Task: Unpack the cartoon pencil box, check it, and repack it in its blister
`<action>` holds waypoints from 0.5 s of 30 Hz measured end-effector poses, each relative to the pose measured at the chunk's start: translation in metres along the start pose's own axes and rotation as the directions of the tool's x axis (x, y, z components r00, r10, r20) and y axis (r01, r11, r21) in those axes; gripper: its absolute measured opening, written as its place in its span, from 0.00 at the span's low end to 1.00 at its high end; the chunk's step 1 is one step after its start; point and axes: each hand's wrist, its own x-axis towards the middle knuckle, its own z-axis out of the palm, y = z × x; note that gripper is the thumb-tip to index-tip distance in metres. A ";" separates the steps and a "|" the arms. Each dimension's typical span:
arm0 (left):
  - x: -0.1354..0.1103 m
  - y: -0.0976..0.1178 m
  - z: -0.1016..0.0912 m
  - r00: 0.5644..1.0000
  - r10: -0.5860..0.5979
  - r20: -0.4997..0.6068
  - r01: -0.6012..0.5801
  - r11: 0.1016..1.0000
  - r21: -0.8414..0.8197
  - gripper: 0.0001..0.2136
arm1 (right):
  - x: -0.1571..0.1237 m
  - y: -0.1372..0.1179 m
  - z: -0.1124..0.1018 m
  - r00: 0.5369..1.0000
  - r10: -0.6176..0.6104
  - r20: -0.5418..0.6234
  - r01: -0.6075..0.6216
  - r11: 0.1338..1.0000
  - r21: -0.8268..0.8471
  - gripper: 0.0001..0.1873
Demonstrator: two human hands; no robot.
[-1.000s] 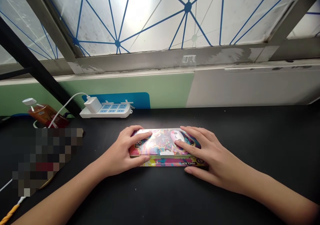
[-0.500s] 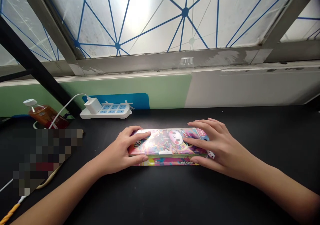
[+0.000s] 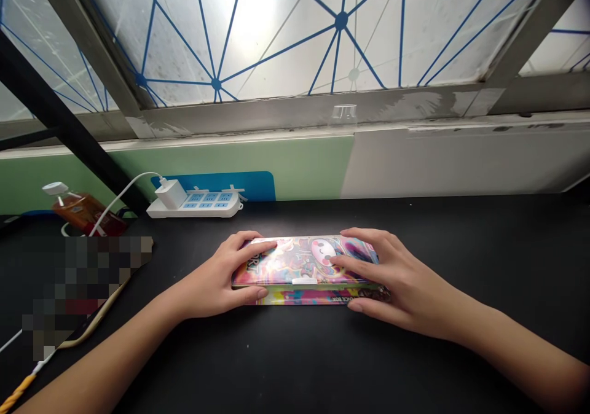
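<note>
Fingers of the left hand [image 3: 214, 282] and the right hand [image 3: 396, 285] spread over the lid [image 3: 299, 257] of a printed pencil box [image 3: 299, 297], thumbs pressed along its front edge, clamping it from both ends. Lid is shut, with the white clasp [image 3: 295, 281] seated at the front edge. Box lies flat on a black desk [image 3: 479, 260], open surface to its right and front; a white power strip [image 3: 193, 208] sits behind.
</note>
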 end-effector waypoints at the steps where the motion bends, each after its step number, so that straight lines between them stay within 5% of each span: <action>1: 0.000 0.000 0.000 1.000 0.003 -0.007 -0.003 1.000 0.001 0.33 | 0.001 -0.002 0.000 1.000 -0.008 0.003 0.008 1.000 0.001 0.28; 15: -0.002 0.003 -0.002 1.000 0.008 -0.002 -0.008 1.000 0.025 0.34 | 0.006 0.003 -0.006 0.996 -0.071 -0.044 0.069 0.996 -0.049 0.22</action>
